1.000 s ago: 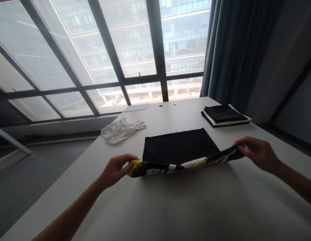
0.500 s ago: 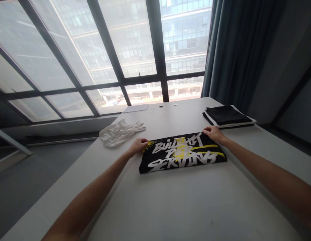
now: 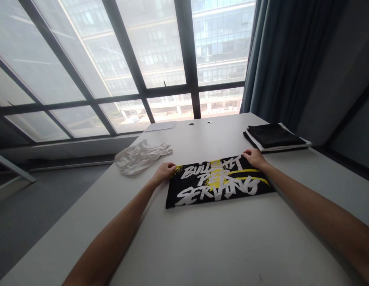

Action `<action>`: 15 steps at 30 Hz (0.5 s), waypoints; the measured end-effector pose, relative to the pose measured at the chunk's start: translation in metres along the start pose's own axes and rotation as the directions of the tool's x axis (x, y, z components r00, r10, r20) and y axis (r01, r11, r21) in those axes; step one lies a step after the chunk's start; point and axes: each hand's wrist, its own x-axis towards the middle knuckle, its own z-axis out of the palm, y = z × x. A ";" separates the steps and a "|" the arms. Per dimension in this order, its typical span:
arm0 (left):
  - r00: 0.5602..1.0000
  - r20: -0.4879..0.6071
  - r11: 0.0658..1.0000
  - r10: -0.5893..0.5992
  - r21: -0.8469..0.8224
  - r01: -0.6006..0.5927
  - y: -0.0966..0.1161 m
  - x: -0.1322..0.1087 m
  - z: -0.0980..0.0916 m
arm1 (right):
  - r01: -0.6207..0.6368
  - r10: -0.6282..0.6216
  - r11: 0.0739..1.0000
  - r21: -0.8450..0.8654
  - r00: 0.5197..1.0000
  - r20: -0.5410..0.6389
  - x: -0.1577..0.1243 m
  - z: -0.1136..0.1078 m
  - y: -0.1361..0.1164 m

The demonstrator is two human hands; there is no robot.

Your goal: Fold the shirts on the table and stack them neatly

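Observation:
A folded black T-shirt [image 3: 184, 194] with white lettering and yellow streaks lies flat on the white table [image 3: 202, 242], its print facing up. My left hand [image 3: 165, 171] pinches its far left corner between thumb and fingers. At the far right corner, my right hand [image 3: 253, 157] grips the cloth the same way. Between the two hands the far edge runs fairly straight. The shirt's underside is hidden.
Beyond my left hand lies a crumpled white cloth [image 3: 139, 158]. A stack of folded black and white garments [image 3: 273, 137] sits at the right edge. Papers [image 3: 160, 126] rest at the far left, near large windows. A dark curtain [image 3: 270, 59] hangs behind the stack.
The shirt lies flatter, its near edge a little closer to me and its right side reaching further right. Both hands keep their hold on the far corners. The view has shifted slightly.

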 end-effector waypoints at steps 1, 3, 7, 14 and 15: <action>1.000 -0.006 1.000 -0.003 0.024 0.003 -0.001 0.000 0.001 | -0.003 0.003 1.000 -0.022 1.000 -0.002 -0.001 0.001 0.001; 1.000 -0.026 0.997 -0.013 0.082 0.015 0.000 -0.002 0.001 | 0.001 -0.001 0.997 -0.071 1.000 0.001 -0.003 0.001 0.000; 0.989 -0.145 0.978 0.019 0.209 0.012 0.028 -0.014 0.003 | 0.029 -0.049 0.969 -0.245 0.996 -0.074 -0.015 -0.005 -0.019; 0.902 0.090 0.817 0.422 0.393 -0.422 0.126 -0.046 0.072 | 0.362 -0.335 0.875 -0.323 0.932 0.137 -0.082 0.034 -0.100; 0.896 0.124 0.803 0.427 0.402 -0.439 0.132 -0.049 0.086 | 0.399 -0.354 0.858 -0.325 0.916 0.190 -0.091 0.043 -0.106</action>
